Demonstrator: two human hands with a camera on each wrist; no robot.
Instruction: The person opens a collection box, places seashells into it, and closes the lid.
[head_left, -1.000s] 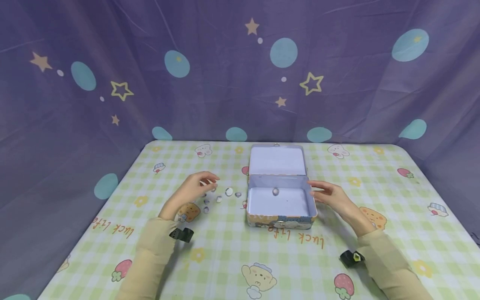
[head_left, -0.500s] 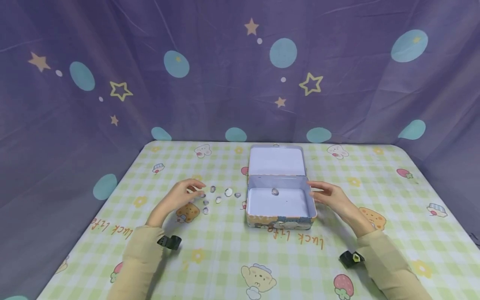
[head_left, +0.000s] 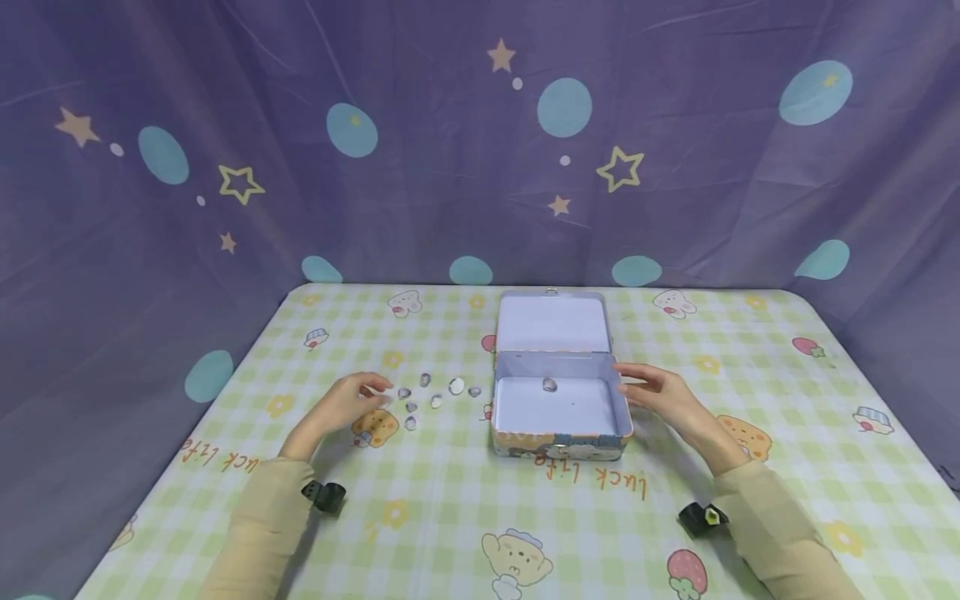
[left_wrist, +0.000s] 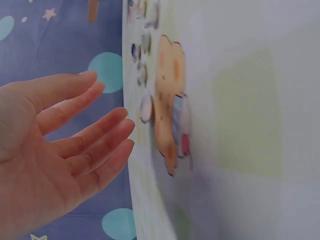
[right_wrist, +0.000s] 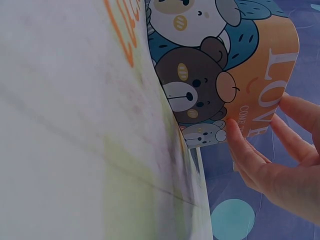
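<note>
At twelve o'clock we are seeing a purple curtain (head_left: 435, 50) (star-printed) hanging; toward six, a green-checked tablecloth (head_left: 435, 550) is lying.

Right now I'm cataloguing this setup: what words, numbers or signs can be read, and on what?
"luck life": cloth, upside down, near the tin.
"uck life": cloth's left, upside down; first letter behind the left sleeve.
"LOV": tin's side; next letter unclear.
"COME": same side, smaller; rest unreadable.
Tin's front lettering, head view: too small.
Orange script, right wrist view: cut off, unreadable.
Numbers: none.
</note>
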